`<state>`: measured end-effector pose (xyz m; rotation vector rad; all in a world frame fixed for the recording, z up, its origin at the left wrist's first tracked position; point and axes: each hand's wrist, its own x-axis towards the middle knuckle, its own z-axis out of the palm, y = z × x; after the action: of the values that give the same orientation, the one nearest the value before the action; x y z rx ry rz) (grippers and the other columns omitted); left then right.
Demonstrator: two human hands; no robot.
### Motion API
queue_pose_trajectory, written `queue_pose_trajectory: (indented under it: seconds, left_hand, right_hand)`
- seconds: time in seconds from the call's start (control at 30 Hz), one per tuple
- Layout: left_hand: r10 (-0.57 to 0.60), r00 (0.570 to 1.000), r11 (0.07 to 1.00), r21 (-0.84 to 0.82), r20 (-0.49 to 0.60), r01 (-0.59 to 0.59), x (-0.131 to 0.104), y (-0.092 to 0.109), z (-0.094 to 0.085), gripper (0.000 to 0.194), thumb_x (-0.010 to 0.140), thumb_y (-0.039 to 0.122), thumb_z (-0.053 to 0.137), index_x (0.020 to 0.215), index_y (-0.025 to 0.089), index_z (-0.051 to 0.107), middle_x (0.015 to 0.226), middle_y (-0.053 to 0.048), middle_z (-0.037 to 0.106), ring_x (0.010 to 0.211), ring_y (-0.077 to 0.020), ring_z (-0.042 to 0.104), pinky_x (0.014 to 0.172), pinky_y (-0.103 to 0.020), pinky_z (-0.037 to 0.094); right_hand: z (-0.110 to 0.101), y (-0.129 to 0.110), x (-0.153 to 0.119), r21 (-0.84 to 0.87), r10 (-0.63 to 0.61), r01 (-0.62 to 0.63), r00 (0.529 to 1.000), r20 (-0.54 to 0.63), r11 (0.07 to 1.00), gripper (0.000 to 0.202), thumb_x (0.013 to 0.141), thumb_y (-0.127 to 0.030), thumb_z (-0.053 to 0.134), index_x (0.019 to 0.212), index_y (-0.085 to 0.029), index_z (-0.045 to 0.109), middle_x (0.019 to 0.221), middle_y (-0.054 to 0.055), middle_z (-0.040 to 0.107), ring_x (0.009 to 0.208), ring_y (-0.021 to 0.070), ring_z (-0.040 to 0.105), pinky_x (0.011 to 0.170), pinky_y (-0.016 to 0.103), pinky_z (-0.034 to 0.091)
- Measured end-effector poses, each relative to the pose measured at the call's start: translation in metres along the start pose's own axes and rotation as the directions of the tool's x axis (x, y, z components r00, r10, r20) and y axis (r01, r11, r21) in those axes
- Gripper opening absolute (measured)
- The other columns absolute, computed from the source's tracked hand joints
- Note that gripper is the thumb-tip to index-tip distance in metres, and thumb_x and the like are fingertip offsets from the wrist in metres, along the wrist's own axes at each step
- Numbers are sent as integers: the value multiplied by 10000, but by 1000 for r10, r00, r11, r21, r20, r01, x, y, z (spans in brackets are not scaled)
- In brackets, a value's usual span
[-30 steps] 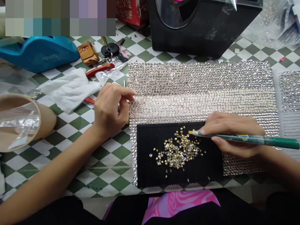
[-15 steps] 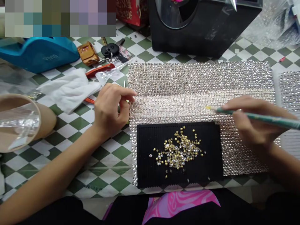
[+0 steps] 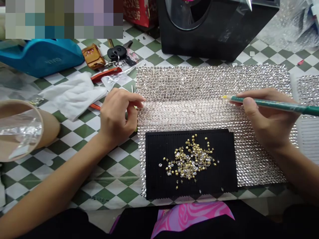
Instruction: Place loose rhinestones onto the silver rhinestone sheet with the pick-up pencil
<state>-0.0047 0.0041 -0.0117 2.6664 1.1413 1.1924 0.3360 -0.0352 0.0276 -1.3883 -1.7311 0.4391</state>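
A sheet of rhinestone mesh (image 3: 211, 81) lies flat, with a paler band across its middle. My right hand (image 3: 271, 116) grips a green pencil (image 3: 279, 105) whose yellow tip meets the upper border of that band; a stone on the tip is too small to make out. At the sheet's left edge, my left hand (image 3: 119, 113) has its fingers curled, the index fingertip on the border. Whatever it may hold is hidden. On the sheet's lower part rests a black ridged tray (image 3: 157, 186) with a heap of loose gold-backed rhinestones (image 3: 190, 159).
A black box (image 3: 199, 43) stands behind the sheet. To the left are a blue tape dispenser (image 3: 54, 56), keys (image 3: 117, 52), an orange-handled tool (image 3: 107, 74), a white cloth (image 3: 74, 93) and a brown cup (image 3: 51, 129). Another rhinestone sheet (image 3: 309, 93) lies at right.
My right hand has moved up a little with the pencil, its tip going from within the pale band to the band's upper border. My left hand stays where it was.
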Motion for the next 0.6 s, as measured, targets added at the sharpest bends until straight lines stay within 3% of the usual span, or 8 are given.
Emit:
queue_pose_trajectory:
  seconds: [0.17,0.3,0.33,0.4,0.5,0.6]
  left_hand:
    - [4,1000,1000,0,-1,-4,0,1,0,306,851,-40,423,1004,168,587,746,5,600,689,-151,505,688,-290,430]
    - [-9,1000,1000,1,-1,9,-1,1,0,325,847,-34,427,1022,181,594,749,14,602,685,-148,515,692,-294,437]
    - [-13,1000,1000,1,-1,13,-1,1,0,329,847,-32,428,1024,186,599,748,17,602,682,-148,518,692,-295,439]
    - [-22,1000,1000,5,3,22,-1,1,0,332,846,-27,431,1020,193,609,751,20,604,682,-146,523,697,-298,443]
    - [-31,999,999,7,8,31,-2,1,-1,330,846,-25,433,1014,192,617,752,19,608,685,-144,526,704,-301,445]
    - [-29,1000,1000,9,9,28,-1,1,-1,330,843,-32,432,1013,186,612,751,18,607,688,-143,526,703,-297,442]
  right_hand:
    - [1,1,0,42,-32,33,999,-26,999,123,851,-129,640,939,-140,726,884,34,717,812,120,688,743,251,541]
    - [0,1,-3,100,-73,85,991,-111,991,133,839,-113,629,899,-164,735,833,29,709,763,127,676,676,262,512]
    - [-2,0,-4,137,-106,117,991,-84,984,151,830,-97,623,899,-171,734,820,25,704,741,119,666,650,255,502]
    - [-6,-5,-5,234,-196,168,975,103,958,189,809,-71,606,916,-176,722,799,22,689,710,105,646,610,240,492]
    - [-12,-16,-6,297,-266,142,861,433,944,206,811,-67,567,935,-180,687,766,24,654,693,94,620,591,226,494]
    - [-13,-23,-5,311,-291,147,822,490,939,200,827,-66,541,928,-181,671,737,21,634,675,84,596,591,224,490]
